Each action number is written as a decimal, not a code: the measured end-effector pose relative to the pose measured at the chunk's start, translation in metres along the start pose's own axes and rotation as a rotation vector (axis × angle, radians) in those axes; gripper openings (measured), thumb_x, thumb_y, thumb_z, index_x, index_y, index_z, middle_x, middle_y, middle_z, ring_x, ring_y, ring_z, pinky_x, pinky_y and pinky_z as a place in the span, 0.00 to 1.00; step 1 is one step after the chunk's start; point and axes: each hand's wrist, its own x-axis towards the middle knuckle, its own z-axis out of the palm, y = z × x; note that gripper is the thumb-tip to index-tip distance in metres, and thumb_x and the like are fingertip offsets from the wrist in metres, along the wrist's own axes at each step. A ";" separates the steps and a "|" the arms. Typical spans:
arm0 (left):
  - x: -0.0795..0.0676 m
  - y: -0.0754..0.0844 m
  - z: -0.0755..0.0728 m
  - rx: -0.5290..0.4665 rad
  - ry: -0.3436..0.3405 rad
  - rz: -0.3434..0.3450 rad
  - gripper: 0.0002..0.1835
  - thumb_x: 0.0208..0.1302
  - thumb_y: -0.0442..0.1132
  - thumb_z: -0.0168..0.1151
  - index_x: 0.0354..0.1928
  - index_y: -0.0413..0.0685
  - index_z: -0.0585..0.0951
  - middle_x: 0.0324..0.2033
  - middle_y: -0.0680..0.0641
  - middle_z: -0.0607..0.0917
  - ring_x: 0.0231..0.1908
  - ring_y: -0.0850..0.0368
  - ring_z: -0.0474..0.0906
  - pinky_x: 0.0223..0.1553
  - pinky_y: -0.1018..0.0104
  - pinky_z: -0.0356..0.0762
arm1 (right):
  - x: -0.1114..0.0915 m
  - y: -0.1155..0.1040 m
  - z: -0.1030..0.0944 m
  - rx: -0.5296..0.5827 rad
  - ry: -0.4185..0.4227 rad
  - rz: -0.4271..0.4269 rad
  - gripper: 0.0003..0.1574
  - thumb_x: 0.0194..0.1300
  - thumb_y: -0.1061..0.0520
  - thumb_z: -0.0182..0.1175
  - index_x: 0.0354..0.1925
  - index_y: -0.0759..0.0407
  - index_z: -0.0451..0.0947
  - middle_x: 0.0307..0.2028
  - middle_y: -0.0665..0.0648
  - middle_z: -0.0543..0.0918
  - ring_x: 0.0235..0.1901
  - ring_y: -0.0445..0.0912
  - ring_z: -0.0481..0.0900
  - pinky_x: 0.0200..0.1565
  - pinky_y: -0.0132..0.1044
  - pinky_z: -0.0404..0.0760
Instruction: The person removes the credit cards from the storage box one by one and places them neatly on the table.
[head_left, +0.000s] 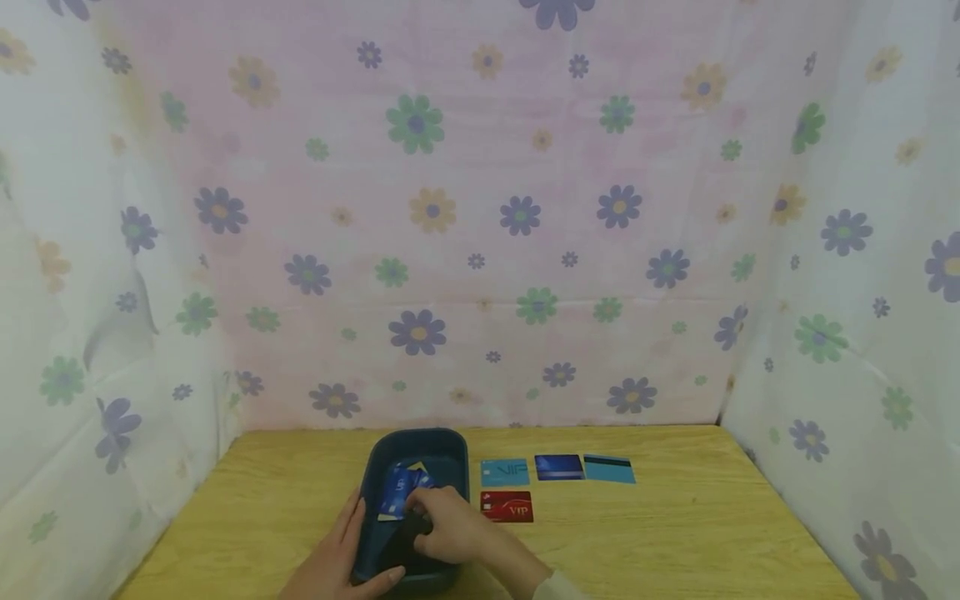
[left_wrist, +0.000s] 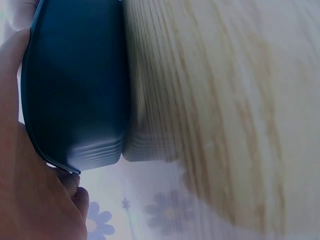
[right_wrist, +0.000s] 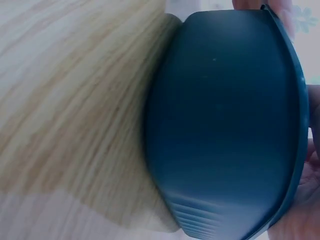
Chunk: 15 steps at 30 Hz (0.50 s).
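- While the left hand (head_left: 330,550) grips the dark tray (head_left: 420,446) by its left side, fingers along the outer wall and thumb over the near rim, the right hand (head_left: 453,525) works inside it.
- The right hand's fingers are bent and seem to pinch a black card (head_left: 401,540); its far end blends into the dark tray.
- Just beyond those fingers, blue cards (head_left: 397,490) lie overlapping on the tray's floor, a yellow edge (head_left: 417,467) showing beneath.
- The tray's long axis runs away from the person, whereas the cards outside lie lengthwise from left to right, all past its right wall, so the right hand is nearer to them.
- Just beside that wall sit a red VIP card (head_left: 507,507) and, behind it, a light-blue VIP card (head_left: 504,472).
- Farther right come a dark-blue card (head_left: 558,467) and a striped card (head_left: 609,468).
- Flowered cloth (head_left: 487,167) stands behind the wooden table (head_left: 675,542).
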 end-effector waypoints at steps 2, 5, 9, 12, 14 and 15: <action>0.000 0.000 -0.001 0.002 0.002 0.003 0.64 0.59 0.70 0.67 0.78 0.27 0.51 0.78 0.28 0.48 0.68 0.24 0.64 0.56 0.31 0.75 | 0.000 0.001 0.002 0.013 0.013 -0.008 0.23 0.58 0.62 0.70 0.53 0.54 0.81 0.42 0.46 0.85 0.43 0.35 0.79 0.46 0.32 0.81; -0.001 0.000 -0.001 -0.004 0.001 0.004 0.63 0.60 0.69 0.67 0.78 0.27 0.51 0.79 0.29 0.47 0.68 0.23 0.63 0.56 0.31 0.75 | 0.000 0.002 0.004 0.020 0.029 -0.017 0.24 0.58 0.62 0.70 0.54 0.55 0.81 0.42 0.46 0.85 0.42 0.35 0.79 0.45 0.31 0.81; -0.001 0.000 -0.002 -0.011 -0.008 -0.010 0.63 0.60 0.69 0.66 0.78 0.28 0.50 0.79 0.29 0.47 0.68 0.23 0.63 0.55 0.31 0.76 | -0.001 0.002 0.004 0.042 0.049 -0.037 0.24 0.58 0.63 0.70 0.54 0.56 0.80 0.41 0.46 0.85 0.41 0.34 0.79 0.44 0.30 0.81; 0.000 0.000 -0.001 -0.014 -0.010 -0.016 0.63 0.60 0.69 0.66 0.78 0.28 0.50 0.79 0.29 0.47 0.68 0.22 0.63 0.55 0.30 0.76 | -0.001 0.004 0.004 0.088 0.070 -0.047 0.23 0.58 0.65 0.69 0.53 0.57 0.80 0.40 0.46 0.85 0.40 0.33 0.79 0.44 0.30 0.81; 0.000 0.000 0.000 -0.013 -0.008 -0.015 0.63 0.60 0.69 0.66 0.78 0.28 0.50 0.79 0.29 0.47 0.68 0.22 0.64 0.55 0.30 0.76 | -0.002 0.006 0.004 0.139 0.084 -0.046 0.23 0.58 0.66 0.69 0.53 0.57 0.80 0.40 0.45 0.84 0.40 0.34 0.79 0.44 0.31 0.82; 0.000 0.000 0.000 -0.012 -0.006 -0.012 0.63 0.60 0.69 0.66 0.78 0.27 0.51 0.79 0.29 0.47 0.68 0.22 0.64 0.55 0.30 0.76 | -0.002 0.007 0.004 0.166 0.094 -0.047 0.23 0.58 0.66 0.69 0.53 0.57 0.80 0.40 0.45 0.84 0.39 0.34 0.79 0.44 0.31 0.82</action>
